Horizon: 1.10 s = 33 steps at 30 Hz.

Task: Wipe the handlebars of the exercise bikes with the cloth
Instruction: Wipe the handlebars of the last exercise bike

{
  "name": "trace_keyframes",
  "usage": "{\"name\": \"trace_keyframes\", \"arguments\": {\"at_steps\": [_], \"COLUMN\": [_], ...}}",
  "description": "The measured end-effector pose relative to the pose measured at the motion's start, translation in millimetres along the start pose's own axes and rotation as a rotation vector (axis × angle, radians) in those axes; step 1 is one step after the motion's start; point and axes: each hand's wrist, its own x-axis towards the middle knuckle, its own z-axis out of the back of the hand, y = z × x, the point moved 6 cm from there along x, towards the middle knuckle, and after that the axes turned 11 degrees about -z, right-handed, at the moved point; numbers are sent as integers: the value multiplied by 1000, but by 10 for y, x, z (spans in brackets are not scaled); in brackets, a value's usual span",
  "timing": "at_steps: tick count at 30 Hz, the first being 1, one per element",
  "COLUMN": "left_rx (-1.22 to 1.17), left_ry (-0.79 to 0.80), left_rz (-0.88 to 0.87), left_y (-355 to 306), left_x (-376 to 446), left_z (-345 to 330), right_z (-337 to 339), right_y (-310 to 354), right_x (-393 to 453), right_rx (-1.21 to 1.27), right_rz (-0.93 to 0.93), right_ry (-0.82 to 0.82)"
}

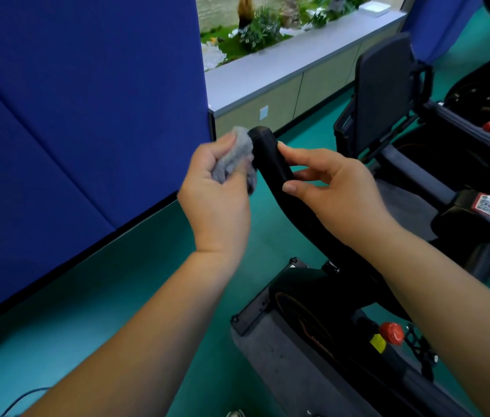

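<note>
A black curved handlebar [271, 158] of an exercise bike rises in the middle of the view, its rounded end at the top. My left hand [216, 194] grips a bunched grey cloth [236, 159] and holds it against the left side of the handlebar's end. My right hand [334, 188] holds the handlebar just below its end, thumb and fingers curled around the right side of the bar.
The bike's black frame and flywheel housing [313, 326], with a red knob [391, 333], lie below. A second bike with a black seat back [385, 91] stands at the right. A blue partition [72, 130] is at the left, a grey counter [283, 61] behind, green floor [117, 296] underneath.
</note>
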Motion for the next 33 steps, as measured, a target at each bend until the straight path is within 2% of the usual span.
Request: {"name": "trace_keyframes", "arguments": {"at_steps": [3,6,11,14,18,21,27,33], "left_rx": [-16,33,30,29,12,83,141,183], "left_ry": [77,160,55,36,88,178,22,-99], "left_rz": [133,97,85,119,230,195,166,191], "left_y": [179,160,58,94,218,132,6,-121], "left_x": [-420,-547,-122,-234,-790,-1114,-993,-1745], "left_z": [10,32,34,-11,-37,-77,-141,-280], "right_z": [4,3,56,106,189,251,379,494], "right_y": [-4,10,54,-11,-124,-132,-223,-380], "right_x": [13,4,-10,-59,-125,-130,-151,-249], "right_rx": [-10,-24,-51,-67,-93,-149,-255,-322], "right_rz": [7,15,18,5,0,23,91,183], "right_ry": [9,23,80,105,156,226,365,409]}}
